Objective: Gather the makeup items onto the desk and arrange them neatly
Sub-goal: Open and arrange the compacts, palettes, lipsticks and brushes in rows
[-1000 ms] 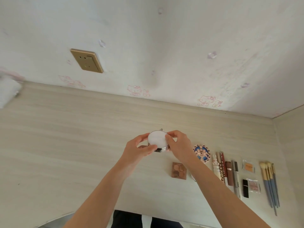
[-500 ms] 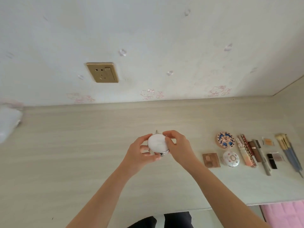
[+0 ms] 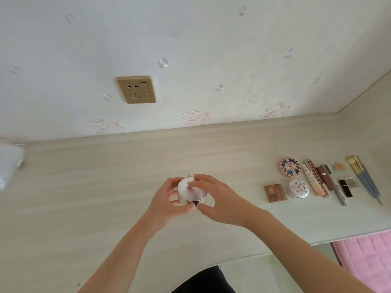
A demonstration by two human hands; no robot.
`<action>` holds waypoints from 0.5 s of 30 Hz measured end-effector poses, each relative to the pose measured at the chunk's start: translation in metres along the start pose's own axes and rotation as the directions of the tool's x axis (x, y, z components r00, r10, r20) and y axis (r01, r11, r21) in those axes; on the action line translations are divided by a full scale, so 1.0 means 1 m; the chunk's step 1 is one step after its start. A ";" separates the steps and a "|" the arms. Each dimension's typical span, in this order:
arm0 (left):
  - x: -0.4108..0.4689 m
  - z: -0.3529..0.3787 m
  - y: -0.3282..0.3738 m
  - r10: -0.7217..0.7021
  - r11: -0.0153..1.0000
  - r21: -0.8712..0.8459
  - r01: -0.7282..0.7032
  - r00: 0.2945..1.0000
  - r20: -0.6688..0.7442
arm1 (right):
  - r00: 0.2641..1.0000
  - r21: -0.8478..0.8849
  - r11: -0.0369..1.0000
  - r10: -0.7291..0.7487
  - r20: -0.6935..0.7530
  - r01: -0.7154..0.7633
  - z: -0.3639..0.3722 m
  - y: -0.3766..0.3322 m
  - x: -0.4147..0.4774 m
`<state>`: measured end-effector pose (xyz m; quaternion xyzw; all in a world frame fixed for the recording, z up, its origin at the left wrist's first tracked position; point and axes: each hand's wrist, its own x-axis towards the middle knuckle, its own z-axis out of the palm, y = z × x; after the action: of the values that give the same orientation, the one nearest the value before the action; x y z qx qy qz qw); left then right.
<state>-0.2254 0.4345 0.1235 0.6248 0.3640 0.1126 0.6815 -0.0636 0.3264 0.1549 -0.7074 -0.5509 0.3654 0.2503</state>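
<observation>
**Round compact held above the table, row waiting at right**

At far left a blurred white object (image 3: 9,166) is lying cut off. At centre, the left hand (image 3: 167,200) and right hand (image 3: 220,199) are each closing their grip around a round white compact (image 3: 191,190) over the table (image 3: 84,187). It probably needs placing beside the eyeshadow palette (image 3: 275,192), leftmost in the arranged row. Whether it is touching the table is unclear.

Three round compacts (image 3: 192,190), two hands (image 3: 169,203), one palette (image 3: 275,193)
</observation>
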 end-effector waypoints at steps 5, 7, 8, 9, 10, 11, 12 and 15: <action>0.006 -0.001 -0.017 0.009 1.000 0.019 -0.009 1.000 -0.003 | 0.998 -0.073 0.996 -0.053 0.029 0.055 0.005 0.014 0.007; 0.012 -0.001 -0.025 0.020 0.999 0.046 -0.020 1.000 0.001 | 0.997 -0.078 0.994 -0.075 0.022 0.076 0.008 0.024 0.012; 0.014 -0.001 -0.030 0.032 0.998 0.057 -0.032 0.999 0.003 | 0.996 -0.077 0.993 -0.087 0.020 0.089 0.010 0.029 0.014; 0.016 -0.001 -0.035 0.051 0.997 0.066 -0.051 0.999 0.003 | 0.995 -0.075 0.992 -0.099 0.017 0.100 0.012 0.034 0.017; 0.019 -0.001 -0.041 0.071 0.995 0.069 -0.071 0.997 -0.001 | 0.994 -0.075 0.991 -0.113 0.010 0.113 0.014 0.040 0.019; 0.022 -0.001 -0.045 0.089 0.994 0.065 -0.088 0.996 -0.009 | 0.992 -0.078 0.989 -0.128 -0.001 0.128 0.017 0.045 0.023; 0.026 -0.001 -0.049 0.105 0.993 0.058 -0.104 0.994 -0.016 | 0.989 -0.082 0.986 -0.145 -0.016 0.144 0.019 0.051 0.027; 0.040 0.001 -0.059 0.142 0.990 -0.010 -0.142 0.989 -0.044 | 0.980 -0.075 0.981 -0.184 -0.078 0.179 0.025 0.066 0.039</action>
<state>-0.2141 0.4462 0.0538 0.6420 0.3326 0.1768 0.6678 -0.0395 0.3449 0.0802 -0.6770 -0.6141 0.2919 0.2816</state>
